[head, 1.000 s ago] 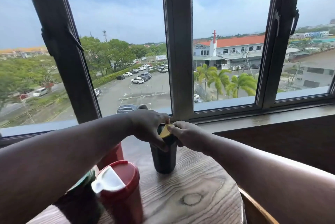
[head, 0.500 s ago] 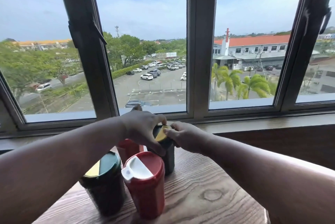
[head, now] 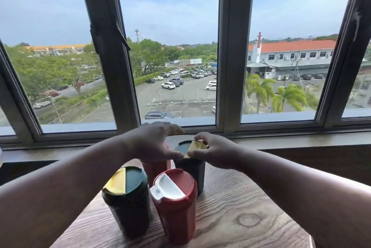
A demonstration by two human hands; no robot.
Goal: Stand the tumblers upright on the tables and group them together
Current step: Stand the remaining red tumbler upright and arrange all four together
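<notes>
Several tumblers stand upright, close together, on the round wooden table (head: 236, 203). Nearest me are a dark green tumbler with a yellow-and-green lid (head: 127, 201) and a red tumbler with a white flap lid (head: 175, 205). Behind them stand a second red tumbler (head: 155, 168), mostly hidden by my left hand, and a dark tumbler with a yellow flap (head: 190, 164). My right hand (head: 212, 150) pinches that yellow flap. My left hand (head: 155, 141) hovers with fingers spread just left of the lid, its thumb near the flap.
A wooden window sill (head: 301, 137) runs just behind the table, under a wide window with dark frames (head: 228, 57). The table's right edge (head: 310, 239) falls off near my right forearm.
My left hand has let go of the dark tumbler's top and spread open. My right hand keeps its pinch on the yellow flap. The view has shifted, showing all the tumblers.
</notes>
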